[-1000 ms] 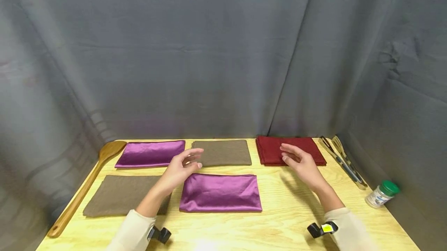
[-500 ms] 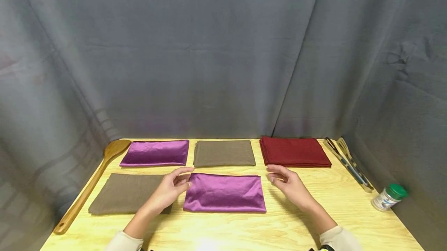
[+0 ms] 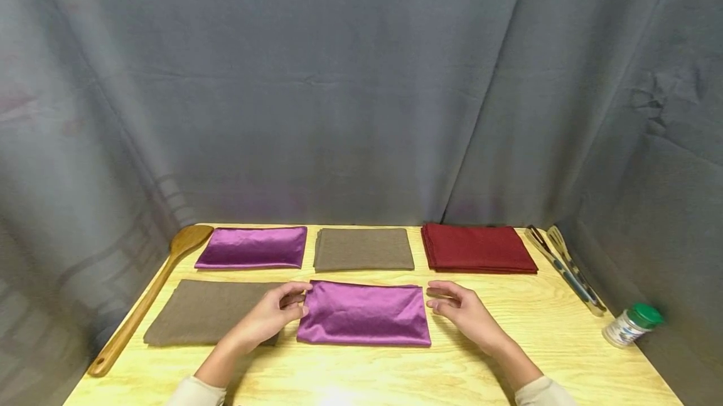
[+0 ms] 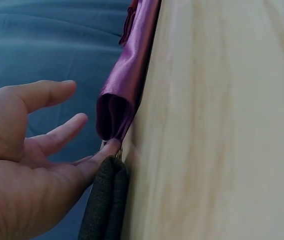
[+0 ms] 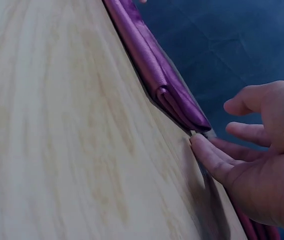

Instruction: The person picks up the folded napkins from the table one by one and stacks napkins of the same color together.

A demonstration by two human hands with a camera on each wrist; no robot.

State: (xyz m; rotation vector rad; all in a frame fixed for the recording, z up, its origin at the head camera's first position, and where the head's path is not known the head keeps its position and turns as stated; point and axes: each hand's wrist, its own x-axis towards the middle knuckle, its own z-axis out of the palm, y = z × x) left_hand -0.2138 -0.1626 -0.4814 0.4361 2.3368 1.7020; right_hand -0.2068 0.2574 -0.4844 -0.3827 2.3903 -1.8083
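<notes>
A folded shiny purple cloth lies flat at the front middle of the table. At its left edge is my left hand, fingers loosely bent and spread; one fingertip meets the folded end of the purple cloth in the left wrist view. My right hand is beside the opposite edge, thumb and fingers apart. In the right wrist view a lower fingertip of the right hand is right at the corner of the cloth. Under my left hand lies a folded brown cloth, partly hidden by it.
Along the back lie another purple cloth, a second brown cloth and a dark red cloth. A long wooden spoon lines the left edge. Tongs and a green-capped jar stand along the right, by grey curtains.
Both hands have come down and nearer from above the back row, the right one also leftward, to either side of the front purple cloth. The cloths have stayed put; the view has shifted slightly.
</notes>
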